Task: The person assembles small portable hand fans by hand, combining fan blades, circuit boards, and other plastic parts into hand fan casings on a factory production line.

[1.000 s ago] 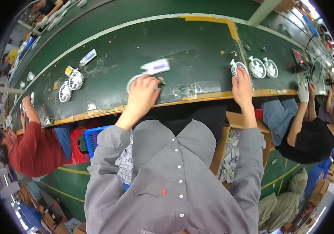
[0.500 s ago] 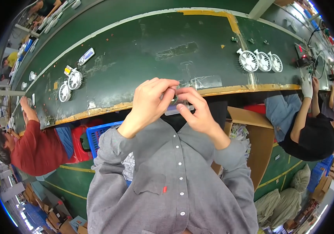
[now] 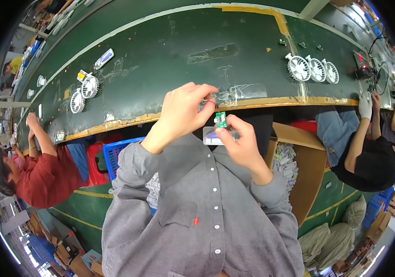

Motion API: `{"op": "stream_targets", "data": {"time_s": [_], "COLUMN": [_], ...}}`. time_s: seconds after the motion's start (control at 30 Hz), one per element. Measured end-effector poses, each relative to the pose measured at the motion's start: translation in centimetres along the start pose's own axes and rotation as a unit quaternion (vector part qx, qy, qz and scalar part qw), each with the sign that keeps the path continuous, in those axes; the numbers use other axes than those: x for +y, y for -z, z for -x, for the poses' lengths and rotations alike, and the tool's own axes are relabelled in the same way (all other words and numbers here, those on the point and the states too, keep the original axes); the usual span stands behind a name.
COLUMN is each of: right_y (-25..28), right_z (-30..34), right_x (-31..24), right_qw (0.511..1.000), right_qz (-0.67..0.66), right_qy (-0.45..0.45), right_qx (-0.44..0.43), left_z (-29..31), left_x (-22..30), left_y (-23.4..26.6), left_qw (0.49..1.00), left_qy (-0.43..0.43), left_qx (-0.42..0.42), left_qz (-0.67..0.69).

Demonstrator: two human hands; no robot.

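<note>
My right hand (image 3: pixel 241 142) pinches a small green circuit board (image 3: pixel 221 119) between thumb and forefinger, just below the table's front edge. To its left, my left hand (image 3: pixel 183 111) is closed in a pinch on thin wires (image 3: pixel 210 101), one of them reddish; where they run is partly hidden by the fingers. A pale rectangular case with a purple-blue cell in it (image 3: pixel 212 136) shows under the circuit board, close to my right fingertips. What supports this case is not plain.
On the green table (image 3: pixel 160 69) are two white fan frames (image 3: pixel 89 87) and a similar case (image 3: pixel 104 59) at left. Three more fan frames (image 3: pixel 298 68) stand at right. Beside me are a blue crate (image 3: pixel 113 159) and an open cardboard box (image 3: pixel 310 171). Co-workers sit on both sides.
My hands have moved apart slightly, the right one lower and toward me. The green circuit board and the case with the purple-blue cell now show more plainly.
</note>
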State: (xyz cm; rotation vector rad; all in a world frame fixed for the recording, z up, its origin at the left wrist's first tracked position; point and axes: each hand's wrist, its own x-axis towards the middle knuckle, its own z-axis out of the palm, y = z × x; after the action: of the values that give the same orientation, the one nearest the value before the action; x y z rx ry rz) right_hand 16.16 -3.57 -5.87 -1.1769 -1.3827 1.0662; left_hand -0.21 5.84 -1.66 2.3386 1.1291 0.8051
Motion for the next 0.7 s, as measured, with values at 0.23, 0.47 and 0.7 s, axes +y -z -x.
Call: {"op": "stream_targets", "data": {"time_s": [0.23,0.47,0.7], "right_y": [3.1,4.7,5.0], "right_z": [-0.4,1.0,2.2], "right_x": [-0.6,-0.9,-1.0], "right_qw": [0.913,0.939,0.955], "right_qz": [-0.358,-0.256,-0.188], "right_qy": [-0.158,-0.164,-0.197], "right_qx": [-0.118,-0.162,-0.115], "left_z": [1.4,2.0,3.8], "left_x": [1.1,2.5,3.1], "left_y": [-0.9,-2.2,-3.4], "left_qw": [0.969,0.955,0.961], "left_qy": [-0.192,-0.264,-0.266], "left_qx": [-0.020,0.039,0.057], "left_qz": [0.153,0.131,0.042]}}
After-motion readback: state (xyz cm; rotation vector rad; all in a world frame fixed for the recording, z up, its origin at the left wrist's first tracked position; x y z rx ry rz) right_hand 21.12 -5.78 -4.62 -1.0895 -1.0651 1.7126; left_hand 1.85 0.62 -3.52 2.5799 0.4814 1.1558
